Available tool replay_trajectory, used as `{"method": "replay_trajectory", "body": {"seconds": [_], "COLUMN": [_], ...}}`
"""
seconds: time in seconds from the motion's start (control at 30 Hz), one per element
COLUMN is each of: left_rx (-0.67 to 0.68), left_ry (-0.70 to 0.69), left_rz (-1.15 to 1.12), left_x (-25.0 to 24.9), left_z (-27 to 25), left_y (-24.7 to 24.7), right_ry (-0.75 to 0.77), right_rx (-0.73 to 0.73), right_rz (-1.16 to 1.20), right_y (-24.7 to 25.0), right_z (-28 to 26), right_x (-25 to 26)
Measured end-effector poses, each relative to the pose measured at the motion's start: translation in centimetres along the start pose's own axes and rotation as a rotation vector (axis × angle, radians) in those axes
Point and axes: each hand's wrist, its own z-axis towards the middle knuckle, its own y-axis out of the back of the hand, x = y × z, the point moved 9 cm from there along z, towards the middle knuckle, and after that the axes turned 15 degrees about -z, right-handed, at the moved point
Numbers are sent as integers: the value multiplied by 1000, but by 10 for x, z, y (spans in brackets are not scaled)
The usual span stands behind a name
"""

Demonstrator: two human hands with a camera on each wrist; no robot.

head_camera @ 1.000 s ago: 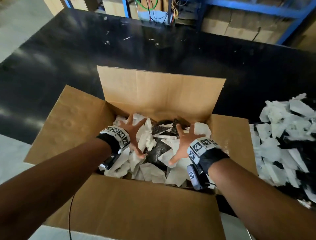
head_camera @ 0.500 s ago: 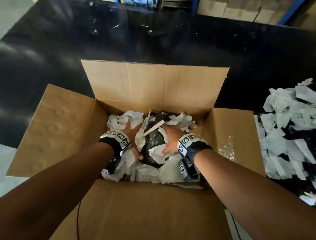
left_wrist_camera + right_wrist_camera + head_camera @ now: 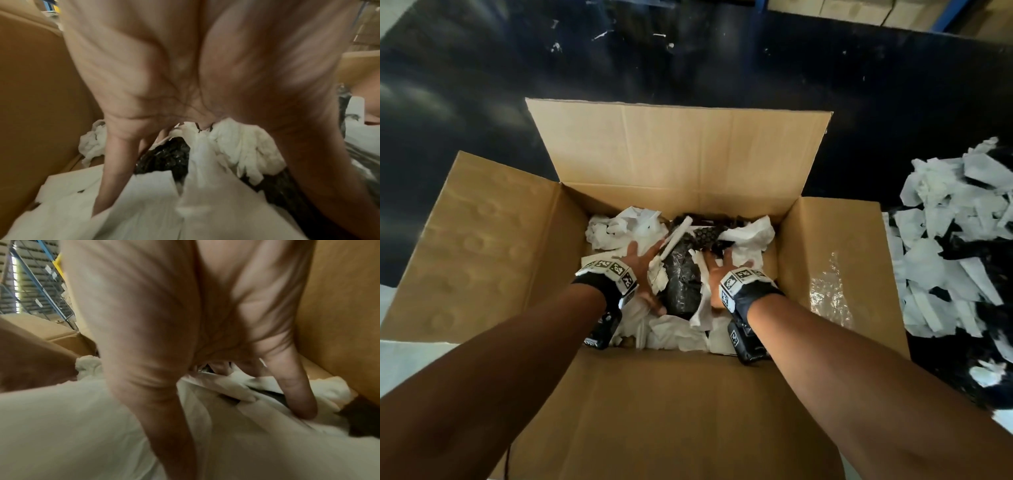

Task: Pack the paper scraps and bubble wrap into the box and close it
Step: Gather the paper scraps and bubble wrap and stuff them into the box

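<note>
Now the left hand (image 3: 640, 270) and right hand (image 3: 722, 274), lifted and splayed a second earlier, were pressed flat, fingers straight, nothing gripped, on paper scraps (image 3: 678, 334) and black bubble wrap (image 3: 681, 287) inside the box (image 3: 681, 154). Compaction was judged underway. More scraps (image 3: 948, 260) were left at the table's (image 3: 482, 85) right edge; four flaps were seen open.
</note>
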Motion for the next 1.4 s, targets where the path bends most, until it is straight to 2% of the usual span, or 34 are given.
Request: {"method": "replay_trajectory", "body": {"seconds": [0.13,0.4,0.53,0.7,0.83,0.93,1.1,1.23,1.4], "left_rx": [-65,-182,-194,-155,-172,-165,-189,-221,-137], "left_ry": [18,-52,-113,-108,-105,-105,-184,-133,-18], "left_rz": [32,0,4,-14,29,37,36,145,182], "left_x": [2,-46,-67,-81,-85,-83,-75,-62,-31], "left_z": [-10,-24,-19,-18,-19,-19,-13,-27,-21], "left_y": [2,6,-8,-19,-18,-15,-5,14,21], "right_ry": [7,-58,-144,-201,-216,-137,62,80,-41], "right_rx": [-36,-257,-291,-184,-289,-428,-518,-381,-195], "right_rz": [76,114,150,188,113,42,9,124,63], "right_y": [10,43,26,-17,-12,18,58,48,19], "right_z": [-8,-73,-103,-112,-107,-112,-93,-34,10], "right_x": [0,-19,-46,-73,-73,-56,-6,6,-15]}}
